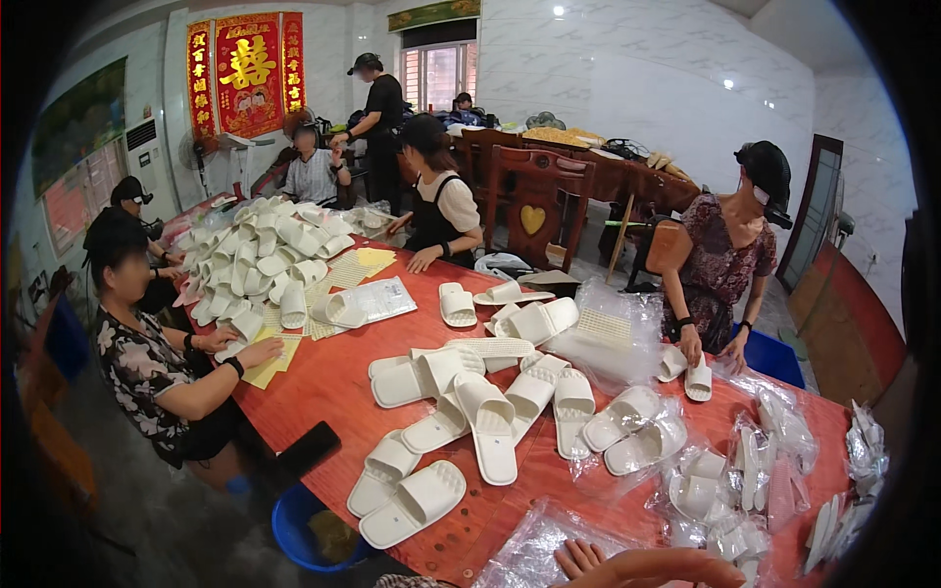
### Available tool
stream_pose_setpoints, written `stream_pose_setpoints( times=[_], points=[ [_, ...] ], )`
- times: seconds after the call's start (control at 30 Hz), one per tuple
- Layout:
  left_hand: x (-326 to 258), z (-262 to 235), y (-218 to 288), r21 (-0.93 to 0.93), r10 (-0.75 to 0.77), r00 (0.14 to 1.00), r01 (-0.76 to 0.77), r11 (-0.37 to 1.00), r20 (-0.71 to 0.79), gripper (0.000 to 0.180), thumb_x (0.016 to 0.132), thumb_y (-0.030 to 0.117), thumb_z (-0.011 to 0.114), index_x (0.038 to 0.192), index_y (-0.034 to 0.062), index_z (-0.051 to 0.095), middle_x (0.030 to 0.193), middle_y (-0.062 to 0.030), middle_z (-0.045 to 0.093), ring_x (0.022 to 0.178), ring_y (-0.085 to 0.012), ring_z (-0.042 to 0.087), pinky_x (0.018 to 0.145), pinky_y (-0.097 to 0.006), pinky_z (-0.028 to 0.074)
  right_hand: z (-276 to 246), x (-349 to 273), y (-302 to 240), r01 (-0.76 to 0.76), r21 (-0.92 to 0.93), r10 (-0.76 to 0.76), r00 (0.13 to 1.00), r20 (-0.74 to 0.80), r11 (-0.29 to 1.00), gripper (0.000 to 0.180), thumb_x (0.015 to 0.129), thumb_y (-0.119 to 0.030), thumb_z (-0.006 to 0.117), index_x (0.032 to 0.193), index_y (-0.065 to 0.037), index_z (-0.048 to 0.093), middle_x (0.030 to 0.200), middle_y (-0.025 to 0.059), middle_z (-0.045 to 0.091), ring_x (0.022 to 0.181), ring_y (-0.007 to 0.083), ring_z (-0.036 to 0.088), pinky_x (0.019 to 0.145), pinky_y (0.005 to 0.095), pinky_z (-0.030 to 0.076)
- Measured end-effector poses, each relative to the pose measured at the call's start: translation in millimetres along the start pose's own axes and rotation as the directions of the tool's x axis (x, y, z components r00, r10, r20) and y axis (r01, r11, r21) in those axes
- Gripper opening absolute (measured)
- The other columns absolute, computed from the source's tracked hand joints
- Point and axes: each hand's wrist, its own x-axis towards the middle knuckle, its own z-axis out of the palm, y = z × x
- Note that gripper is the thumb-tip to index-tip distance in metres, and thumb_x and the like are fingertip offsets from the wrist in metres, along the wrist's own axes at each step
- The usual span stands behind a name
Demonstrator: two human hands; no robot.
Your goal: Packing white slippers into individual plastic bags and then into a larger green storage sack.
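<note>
At the lower edge, my left hand (580, 558) lies with its fingers spread on a stack of clear plastic bags (534, 545). My right hand (671, 565) is just beside it, bent across the bags; most of its fingers fall below the picture, so its grip is hidden. Ahead of my hands, a loose pile of white slippers (487, 416) covers the red table. One pair of slippers (637, 431) rests on clear film. To the right lie several bagged slippers (701, 485).
The red table (323, 397) also bears a large slipper heap (257, 257), yellow sheets (270, 365) and a black phone-like slab (308, 451). Several people work around it; a person (730, 250) at the right handles slippers. A blue bin (314, 529) stands below the near left edge.
</note>
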Motion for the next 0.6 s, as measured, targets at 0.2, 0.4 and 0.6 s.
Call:
stream_pose_setpoints(
  times=[0.2, 0.4, 0.6],
  points=[
    [-6.6, -4.7, -3.9, -0.088, 0.025, 0.999, -0.021, 0.996, 0.044, 0.082, 0.094, 0.063, 0.033, 0.149, 0.0062, 0.014, 0.145, -0.0299, 0.023, 0.098, -0.0285, 0.058, 0.073, -0.035, 0.058, -45.3, -8.4, -28.9, 0.031, 0.043, -0.029, 0.998, -0.062, 0.999, 0.066, 0.087, -0.042, 0.053, 0.141, -0.005, 0.042, 0.15, 0.0188, 0.031, 0.144, 0.0356, 0.016, 0.118, 0.0477, 0.007],
    [-3.4, -9.0, -22.9, -0.225, 0.162, 0.982, -0.138, 0.964, 0.092, 0.083, 0.094, 0.063, 0.032, 0.148, 0.003, 0.014, 0.146, -0.0301, 0.023, 0.096, -0.0273, 0.058, 0.071, -0.034, 0.057, -64.9, -3.3, -37.4, -0.055, 0.004, 0.054, 0.982, 0.179, 0.998, 0.065, 0.088, -0.033, 0.051, 0.144, -0.005, 0.036, 0.154, 0.0181, 0.023, 0.144, 0.0348, 0.014, 0.119, 0.0464, 0.009],
    [-2.8, -6.4, -15.1, -0.166, 0.013, 1.0, -0.008, 0.986, 0.028, 0.087, 0.092, 0.065, 0.036, 0.148, 0.0016, 0.014, 0.146, -0.0301, 0.023, 0.097, -0.0279, 0.058, 0.073, -0.035, 0.058, -2.8, -6.5, -3.2, 0.022, -0.039, -0.027, 0.991, -0.128, 0.999, 0.07, 0.084, -0.037, 0.051, 0.142, -0.002, 0.037, 0.153, 0.0211, 0.024, 0.143, 0.0372, 0.016, 0.117, 0.0474, 0.013]
  ],
)
